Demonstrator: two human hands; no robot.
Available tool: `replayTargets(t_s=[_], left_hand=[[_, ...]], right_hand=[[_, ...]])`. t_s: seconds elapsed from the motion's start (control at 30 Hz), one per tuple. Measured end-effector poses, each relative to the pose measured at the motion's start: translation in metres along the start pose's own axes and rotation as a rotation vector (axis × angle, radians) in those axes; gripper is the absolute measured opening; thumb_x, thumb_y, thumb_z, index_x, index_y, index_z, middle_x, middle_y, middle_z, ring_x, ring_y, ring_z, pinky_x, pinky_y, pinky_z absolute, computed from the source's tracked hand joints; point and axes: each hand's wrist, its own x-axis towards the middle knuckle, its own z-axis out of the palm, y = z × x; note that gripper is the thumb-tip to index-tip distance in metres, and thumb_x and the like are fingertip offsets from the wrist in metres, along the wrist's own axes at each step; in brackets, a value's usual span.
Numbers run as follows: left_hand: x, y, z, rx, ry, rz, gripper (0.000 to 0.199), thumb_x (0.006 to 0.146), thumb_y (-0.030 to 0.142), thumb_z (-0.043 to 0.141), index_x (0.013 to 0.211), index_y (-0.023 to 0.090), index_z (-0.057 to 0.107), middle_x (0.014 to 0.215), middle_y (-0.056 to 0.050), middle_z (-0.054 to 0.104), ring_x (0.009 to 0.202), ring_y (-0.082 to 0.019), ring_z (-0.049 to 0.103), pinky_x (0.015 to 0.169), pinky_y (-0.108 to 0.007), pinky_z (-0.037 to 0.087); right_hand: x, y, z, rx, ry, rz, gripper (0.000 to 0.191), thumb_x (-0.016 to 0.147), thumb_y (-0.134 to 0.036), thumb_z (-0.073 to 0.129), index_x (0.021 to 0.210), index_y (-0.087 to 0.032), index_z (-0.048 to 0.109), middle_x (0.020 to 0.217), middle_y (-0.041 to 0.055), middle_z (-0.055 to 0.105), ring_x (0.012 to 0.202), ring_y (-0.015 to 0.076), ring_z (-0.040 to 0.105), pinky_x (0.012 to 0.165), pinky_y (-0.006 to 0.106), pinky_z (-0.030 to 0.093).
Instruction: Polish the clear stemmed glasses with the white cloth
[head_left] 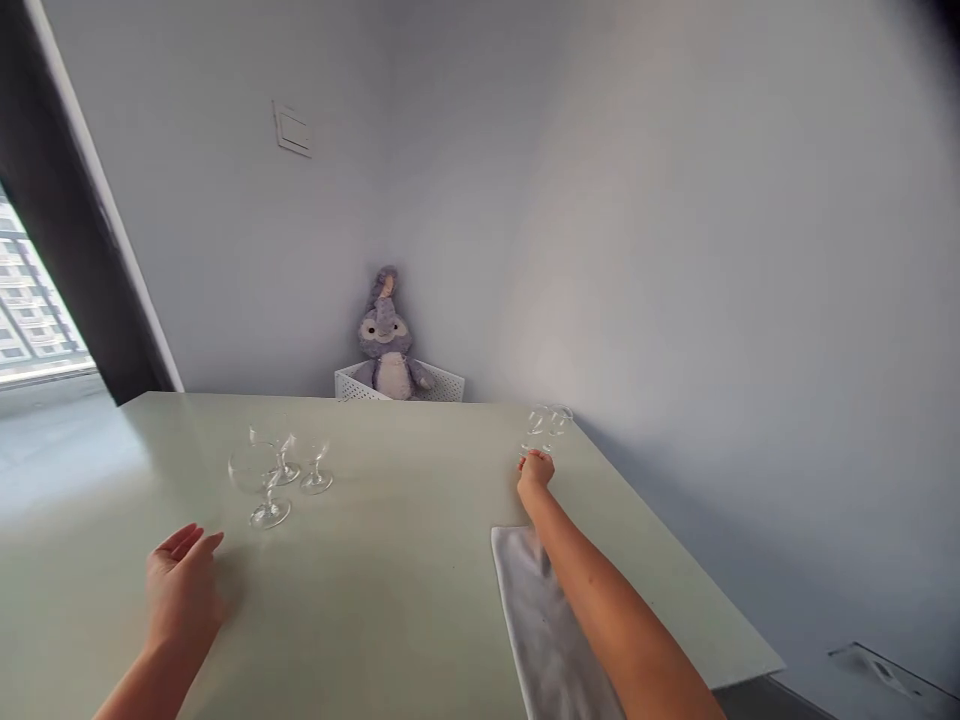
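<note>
At the far right of the smooth table (390, 620), the right hand (536, 468) is partly hiding clear glasses (558, 420); whether it is gripping one, I cannot tell. Its forearm (600, 605) is covering some soft grey cloth (544, 630). The left hand (184, 580) is pointing, loosely open, toward overlapping stemmed glasses (270, 514).

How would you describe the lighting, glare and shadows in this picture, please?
Head view: the window at left is bright, with pale glare on the table nearby; a soft shadow lies beside the left hand; the picture's top right corner darkens; the clear glasses at right have faint outlines.
</note>
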Motion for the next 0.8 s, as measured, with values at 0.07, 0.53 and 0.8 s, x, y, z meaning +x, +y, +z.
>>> replayTargets(t_s=[0.07, 0.53, 0.8], left_hand=[[-0.006, 0.007, 0.0, 0.028, -0.027, -0.053, 0.047, 0.054, 0.026, 0.064, 0.099, 0.024, 0.054, 0.1, -0.002, 0.056, 0.075, -0.018, 0.05, 0.051, -0.025, 0.034], [-0.011, 0.002, 0.006, -0.036, 0.02, 0.03, 0.039, 0.058, 0.028, 0.061, 0.095, 0.023, 0.051, 0.087, 0.002, 0.05, 0.074, -0.013, 0.047, 0.07, -0.029, 0.038], [-0.012, -0.007, 0.006, 0.061, -0.027, 0.07, 0.038, 0.063, 0.031, 0.058, 0.099, 0.024, 0.051, 0.093, -0.001, 0.051, 0.087, -0.017, 0.048, 0.077, -0.033, 0.038]], right_hand=[[0.02, -0.004, -0.017, 0.005, 0.006, 0.003, 0.021, 0.058, -0.015, 0.051, 0.077, -0.02, 0.046, 0.066, -0.0045, 0.052, 0.048, 0.0073, 0.05, 0.044, 0.019, 0.042], [-0.067, 0.023, 0.069, -0.047, -0.532, 0.029, 0.025, 0.057, -0.027, 0.062, 0.078, -0.016, 0.056, 0.064, -0.0043, 0.055, 0.044, 0.0055, 0.047, 0.041, 0.017, 0.04], [-0.201, 0.038, 0.139, -0.071, -0.957, 0.098, 0.026, 0.059, -0.024, 0.064, 0.083, -0.015, 0.063, 0.074, 0.0004, 0.06, 0.046, 0.006, 0.049, 0.04, 0.019, 0.043]])
